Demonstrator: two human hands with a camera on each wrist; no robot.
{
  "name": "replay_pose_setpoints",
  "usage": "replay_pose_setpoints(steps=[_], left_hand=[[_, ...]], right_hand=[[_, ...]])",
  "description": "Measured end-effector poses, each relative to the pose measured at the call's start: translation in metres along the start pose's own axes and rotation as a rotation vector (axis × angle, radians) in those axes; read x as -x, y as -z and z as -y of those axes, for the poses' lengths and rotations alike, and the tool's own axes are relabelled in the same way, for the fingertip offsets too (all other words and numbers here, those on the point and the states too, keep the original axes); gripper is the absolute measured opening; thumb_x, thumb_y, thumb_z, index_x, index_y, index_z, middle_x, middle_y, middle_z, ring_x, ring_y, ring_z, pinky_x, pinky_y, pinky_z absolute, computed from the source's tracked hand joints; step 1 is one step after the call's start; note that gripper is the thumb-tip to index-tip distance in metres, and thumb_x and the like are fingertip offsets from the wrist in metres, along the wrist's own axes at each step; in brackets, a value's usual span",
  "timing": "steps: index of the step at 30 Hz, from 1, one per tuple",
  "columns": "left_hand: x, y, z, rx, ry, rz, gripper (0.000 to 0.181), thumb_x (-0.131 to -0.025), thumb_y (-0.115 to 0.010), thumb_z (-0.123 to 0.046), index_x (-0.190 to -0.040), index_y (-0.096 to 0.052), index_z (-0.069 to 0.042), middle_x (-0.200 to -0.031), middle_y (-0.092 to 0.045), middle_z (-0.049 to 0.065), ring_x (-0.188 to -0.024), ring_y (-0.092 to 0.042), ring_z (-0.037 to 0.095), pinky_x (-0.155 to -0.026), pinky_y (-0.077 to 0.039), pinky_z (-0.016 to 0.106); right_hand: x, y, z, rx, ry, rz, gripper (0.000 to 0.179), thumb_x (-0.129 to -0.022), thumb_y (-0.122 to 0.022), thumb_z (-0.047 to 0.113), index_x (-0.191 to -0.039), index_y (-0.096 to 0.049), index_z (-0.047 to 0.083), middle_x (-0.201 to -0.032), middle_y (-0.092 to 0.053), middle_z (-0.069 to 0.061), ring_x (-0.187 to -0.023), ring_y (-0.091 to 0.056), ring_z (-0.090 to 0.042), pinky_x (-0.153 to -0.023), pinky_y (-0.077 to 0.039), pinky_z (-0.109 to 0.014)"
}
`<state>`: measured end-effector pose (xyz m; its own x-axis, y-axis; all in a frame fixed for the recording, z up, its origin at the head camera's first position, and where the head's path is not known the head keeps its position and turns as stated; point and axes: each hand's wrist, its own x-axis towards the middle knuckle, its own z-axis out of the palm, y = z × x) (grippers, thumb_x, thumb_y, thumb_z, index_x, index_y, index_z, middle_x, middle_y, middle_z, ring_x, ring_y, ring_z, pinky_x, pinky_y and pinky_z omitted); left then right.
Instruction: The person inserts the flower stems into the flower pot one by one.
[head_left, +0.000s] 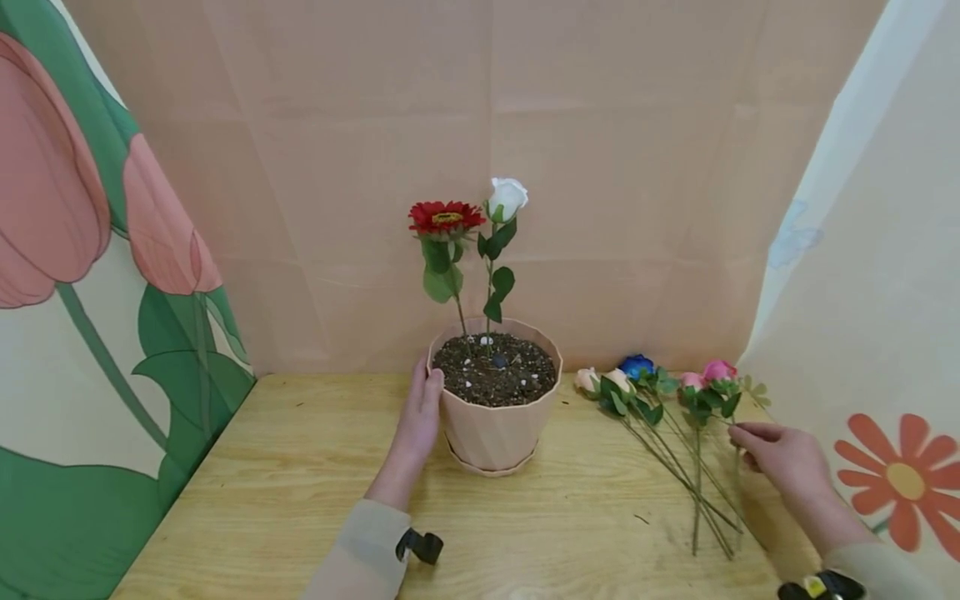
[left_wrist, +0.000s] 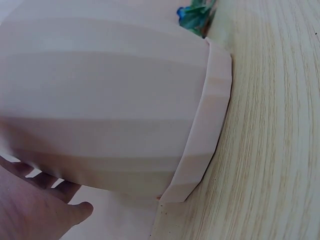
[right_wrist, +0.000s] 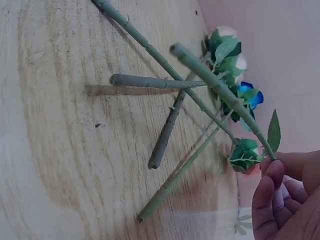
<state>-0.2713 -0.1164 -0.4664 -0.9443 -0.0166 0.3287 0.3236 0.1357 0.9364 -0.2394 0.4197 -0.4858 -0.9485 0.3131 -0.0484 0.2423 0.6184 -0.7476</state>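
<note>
A pale pink flowerpot (head_left: 491,433) filled with dark soil stands on its saucer (head_left: 492,468). A red daisy-like flower (head_left: 446,218) and a white rose (head_left: 507,200) rise upright from the soil. My left hand (head_left: 420,408) rests against the pot's left side, its fingers fairly straight; in the left wrist view the fingertips are partly hidden behind the pot. At the right, my right hand (head_left: 780,458) pinches the green stem (right_wrist: 225,92) of a pink rose (head_left: 720,370) between thumb and fingers. That stem's lower end is raised off the table in the right wrist view.
Beside the held rose lie another pink rose (head_left: 693,381), a blue rose (head_left: 637,366) and two cream roses (head_left: 587,381), their stems crossing on the wooden table (head_left: 315,483). A beige backdrop (head_left: 360,183) stands behind, with flower-printed panels (head_left: 172,225) at both sides.
</note>
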Motion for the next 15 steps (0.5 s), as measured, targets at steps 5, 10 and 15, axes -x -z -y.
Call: replay_pose_setpoints(steps=[5, 10, 15], left_hand=[[-0.0005, 0.0000, 0.0005, 0.002, 0.001, 0.007, 0.061, -0.121, -0.035, -0.038, -0.176, -0.026, -0.013, -0.180, -0.028, 0.015, -0.165, -0.025, 0.035, -0.134, -0.019, 0.057], [-0.0001, 0.0003, 0.0006, -0.001, 0.016, 0.005, 0.061, -0.121, -0.035, -0.039, -0.176, -0.026, -0.015, -0.180, -0.028, 0.014, -0.165, -0.024, 0.036, -0.134, -0.019, 0.058], [0.0012, 0.0009, -0.0001, -0.003, 0.032, 0.002, 0.064, -0.120, -0.035, -0.043, -0.177, -0.024, -0.016, -0.181, -0.025, 0.014, -0.166, -0.023, 0.036, -0.134, -0.017, 0.057]], right_hand=[[0.0015, 0.0013, -0.0013, -0.040, -0.015, -0.009, 0.070, -0.112, -0.064, 0.046, -0.151, -0.058, -0.011, -0.094, -0.081, -0.002, -0.079, -0.073, -0.011, -0.067, -0.056, -0.025], [0.0016, -0.0014, -0.0020, -0.072, 0.011, -0.041, 0.071, -0.110, -0.066, 0.049, -0.151, -0.060, -0.010, -0.093, -0.080, 0.002, -0.078, -0.070, -0.006, -0.066, -0.055, -0.023], [0.0012, -0.0061, -0.0026, -0.097, 0.035, -0.061, 0.069, -0.110, -0.068, 0.046, -0.150, -0.061, -0.010, -0.092, -0.080, 0.002, -0.077, -0.071, -0.005, -0.066, -0.057, -0.027]])
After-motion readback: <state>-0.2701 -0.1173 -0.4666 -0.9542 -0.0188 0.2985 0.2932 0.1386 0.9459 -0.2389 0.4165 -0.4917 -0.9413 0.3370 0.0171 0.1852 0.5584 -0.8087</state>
